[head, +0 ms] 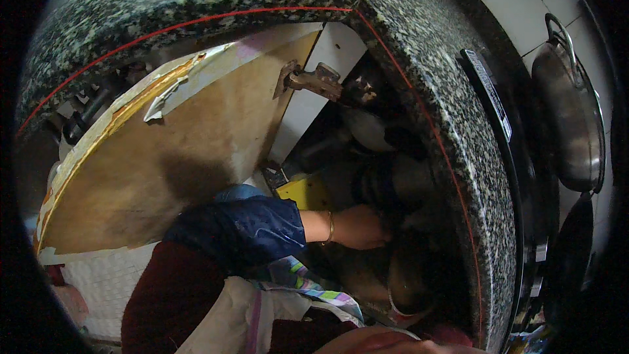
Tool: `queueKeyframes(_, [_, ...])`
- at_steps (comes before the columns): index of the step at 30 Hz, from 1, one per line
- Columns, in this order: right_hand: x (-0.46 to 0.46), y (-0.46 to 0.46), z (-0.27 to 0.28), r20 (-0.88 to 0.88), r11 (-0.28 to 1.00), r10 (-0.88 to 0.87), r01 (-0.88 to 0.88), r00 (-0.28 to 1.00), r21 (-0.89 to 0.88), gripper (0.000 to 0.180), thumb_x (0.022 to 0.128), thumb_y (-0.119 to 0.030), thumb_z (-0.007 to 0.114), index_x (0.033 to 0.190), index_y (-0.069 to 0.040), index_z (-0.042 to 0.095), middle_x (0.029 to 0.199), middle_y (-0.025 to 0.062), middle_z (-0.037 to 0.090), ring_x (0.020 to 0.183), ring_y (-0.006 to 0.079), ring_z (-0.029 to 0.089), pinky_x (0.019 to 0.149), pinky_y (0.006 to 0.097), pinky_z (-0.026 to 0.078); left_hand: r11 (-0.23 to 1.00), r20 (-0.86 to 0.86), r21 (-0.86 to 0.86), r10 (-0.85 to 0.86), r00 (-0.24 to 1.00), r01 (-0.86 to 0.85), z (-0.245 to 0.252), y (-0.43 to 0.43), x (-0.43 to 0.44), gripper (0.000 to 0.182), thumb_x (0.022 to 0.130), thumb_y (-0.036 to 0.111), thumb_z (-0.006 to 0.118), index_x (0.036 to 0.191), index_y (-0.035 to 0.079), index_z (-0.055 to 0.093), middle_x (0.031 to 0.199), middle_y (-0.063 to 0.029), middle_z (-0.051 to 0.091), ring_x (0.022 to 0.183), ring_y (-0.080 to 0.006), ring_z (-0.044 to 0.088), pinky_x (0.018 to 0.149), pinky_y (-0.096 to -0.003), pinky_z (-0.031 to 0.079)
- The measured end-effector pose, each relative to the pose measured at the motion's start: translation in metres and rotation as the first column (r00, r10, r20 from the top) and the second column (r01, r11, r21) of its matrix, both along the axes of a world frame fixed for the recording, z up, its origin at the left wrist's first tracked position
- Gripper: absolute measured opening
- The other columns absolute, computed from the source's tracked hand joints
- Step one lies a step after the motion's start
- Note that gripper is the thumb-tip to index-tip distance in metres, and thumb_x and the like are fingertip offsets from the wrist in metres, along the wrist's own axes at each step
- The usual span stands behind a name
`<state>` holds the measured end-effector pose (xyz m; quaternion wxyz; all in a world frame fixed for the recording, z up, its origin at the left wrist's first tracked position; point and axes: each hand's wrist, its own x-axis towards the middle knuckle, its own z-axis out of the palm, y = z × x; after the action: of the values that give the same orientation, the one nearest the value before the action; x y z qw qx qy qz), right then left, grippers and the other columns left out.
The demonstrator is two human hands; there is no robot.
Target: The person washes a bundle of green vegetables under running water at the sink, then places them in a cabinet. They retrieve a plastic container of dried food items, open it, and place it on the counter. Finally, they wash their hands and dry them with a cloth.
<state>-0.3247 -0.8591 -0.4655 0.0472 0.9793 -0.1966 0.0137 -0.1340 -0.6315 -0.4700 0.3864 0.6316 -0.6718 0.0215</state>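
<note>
My left hand reaches to the right into a dark cabinet under the counter. A gold bangle circles its wrist, below a dark blue sleeve cover. The fingers disappear into shadow, so whether they grip anything cannot be made out. Close below them stands a rounded vessel with a pale rim, only dimly lit. A yellow object lies just beyond the wrist. Farther in, a pale rounded piece shows among dark shapes. My right hand is out of view.
An opened wooden cabinet door with peeling edging fills the left, held by a rusty hinge. Overhead runs a granite countertop edge with a red line. A black cooktop and a steel pan are at right.
</note>
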Motion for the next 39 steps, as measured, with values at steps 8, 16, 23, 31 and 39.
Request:
queueKeyframes(8, [0.011,0.001,0.003,0.007,1.0,0.02,-0.02,1.0,-0.017,0.041,0.089,-0.027,0.056,0.125,-0.008,0.058,0.108,0.0203,0.066,0.096,0.0394,0.064,0.088,0.0471,0.05,0.992,0.026,0.123,-0.017,1.0,0.013,0.01,0.017,0.004,0.019,0.087,0.029,0.057,0.087,0.011,0.064,0.08,-0.0129,0.066,0.076,-0.0329,0.065,0.065,-0.0461,0.053])
queueKeyframes(16, [0.015,-0.01,0.008,-0.044,0.998,0.035,-0.037,0.998,-0.047,0.041,0.089,-0.026,0.056,0.125,-0.008,0.058,0.108,0.0204,0.066,0.096,0.0395,0.064,0.088,0.0472,0.05,0.976,0.105,0.214,-0.065,0.992,0.042,0.02,0.02,-0.008,0.021,0.088,0.027,0.054,0.086,0.011,0.067,0.084,-0.0124,0.068,0.077,-0.0334,0.066,0.066,-0.0453,0.053])
queueKeyframes(23, [0.02,-0.022,0.011,-0.09,0.996,0.035,-0.042,0.995,-0.075,0.04,0.089,-0.026,0.055,0.125,-0.008,0.058,0.108,0.0204,0.066,0.095,0.0396,0.064,0.088,0.0473,0.05,0.995,0.022,0.081,-0.064,0.998,0.062,0.004,0.018,-0.022,0.021,0.086,0.028,0.056,0.086,0.011,0.068,0.086,-0.0128,0.067,0.081,-0.0328,0.066,0.069,-0.0455,0.053])
queueKeyframes(31, [0.025,-0.033,0.023,-0.114,0.995,0.045,-0.054,0.992,-0.081,0.04,0.089,-0.025,0.055,0.125,-0.008,0.058,0.108,0.0205,0.066,0.095,0.0397,0.064,0.088,0.0474,0.049,0.963,0.032,0.229,-0.154,0.988,0.143,0.023,0.006,-0.036,0.018,0.085,0.025,0.058,0.087,0.011,0.068,0.084,-0.0138,0.067,0.082,-0.0331,0.066,0.069,-0.0454,0.053])
queueKeyframes(39, [0.036,-0.048,0.04,-0.122,0.987,0.113,-0.126,0.986,-0.103,0.039,0.09,-0.025,0.055,0.125,-0.008,0.058,0.109,0.0205,0.066,0.095,0.0398,0.064,0.088,0.0476,0.049,0.981,-0.038,0.112,-0.152,0.988,0.156,-0.012,-0.005,-0.021,0.017,0.085,0.023,0.061,0.093,0.009,0.066,0.095,-0.0144,0.065,0.088,-0.0346,0.064,0.071,-0.0454,0.052])
